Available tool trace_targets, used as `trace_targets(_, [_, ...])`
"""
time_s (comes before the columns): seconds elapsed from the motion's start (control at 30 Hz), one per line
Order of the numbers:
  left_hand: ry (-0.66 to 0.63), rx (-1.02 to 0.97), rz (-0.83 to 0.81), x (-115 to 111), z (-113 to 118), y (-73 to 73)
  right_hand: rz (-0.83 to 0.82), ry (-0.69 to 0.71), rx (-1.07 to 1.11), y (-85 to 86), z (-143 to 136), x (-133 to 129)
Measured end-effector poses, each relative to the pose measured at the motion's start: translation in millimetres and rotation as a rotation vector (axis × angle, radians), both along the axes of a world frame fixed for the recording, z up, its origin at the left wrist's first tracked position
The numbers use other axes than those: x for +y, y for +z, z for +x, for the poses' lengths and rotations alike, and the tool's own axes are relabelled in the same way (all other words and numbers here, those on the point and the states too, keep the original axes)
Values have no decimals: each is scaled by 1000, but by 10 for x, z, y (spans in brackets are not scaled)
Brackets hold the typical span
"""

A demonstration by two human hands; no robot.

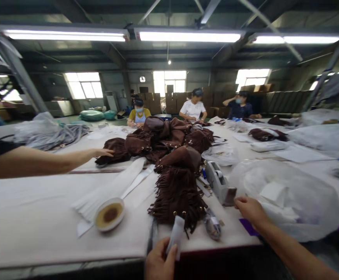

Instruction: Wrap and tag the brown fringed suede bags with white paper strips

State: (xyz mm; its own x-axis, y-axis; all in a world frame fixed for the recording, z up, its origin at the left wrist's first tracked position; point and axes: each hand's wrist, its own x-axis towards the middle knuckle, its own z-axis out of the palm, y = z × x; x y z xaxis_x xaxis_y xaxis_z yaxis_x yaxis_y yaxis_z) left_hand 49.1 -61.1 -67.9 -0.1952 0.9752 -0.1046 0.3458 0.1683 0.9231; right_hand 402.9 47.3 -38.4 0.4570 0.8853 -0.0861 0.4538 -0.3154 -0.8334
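My left hand (160, 261) is at the table's front edge, thumb and fingers closed on a pale, flat strip (176, 232) that points up. Just beyond the strip lies a dark brown fringed bag (179, 190) with small gold-coloured eyelets. My right hand (252, 212) is pinched close to the front end of a grey tape dispenser (217, 181). Whatever lies between those fingertips is too small to make out. A purple piece (247, 227) shows under my right wrist. Between my hands rests a bundled clear-wrapped item (213, 225).
More brown bags (166, 136) are heaped mid-table. From the left, a co-worker's hand (103, 153) touches one. A bowl of brownish liquid (109, 214) stands near white strips (113, 186). Clear plastic bags (312, 194) fill the right side. Several people sit at the far side.
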Motion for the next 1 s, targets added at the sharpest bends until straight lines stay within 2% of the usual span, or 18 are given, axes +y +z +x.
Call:
trace_targets(0.07, [14,20,76,-35,-10,21,6,96,-22,25,-127,-165])
trace_targets(0.13, [5,81,154,-61,-14,43,7,268,31,99,-393,-395])
trace_targets(0.2, [-26,154,239,-82,-10,62,26,476,122,206,-785,-643])
trace_targets(0.3, [-60,251,380,-111,-3,85,40,667,212,354,-1453,-896])
trace_targets(0.4, [-85,309,476,-140,-16,106,35,760,257,409,-1961,-940])
trace_targets(0.47, [-97,346,523,-160,-36,109,8,762,284,388,-2150,-905])
trace_targets(0.57, [-54,424,604,-183,-67,71,-42,735,296,314,-2263,-846])
trace_targets(0.73, [38,541,673,-190,-94,-47,-103,668,216,230,-2284,-807])
trace_targets(1.0, [-100,649,773,-150,-128,-96,-157,631,75,247,-2283,-760])
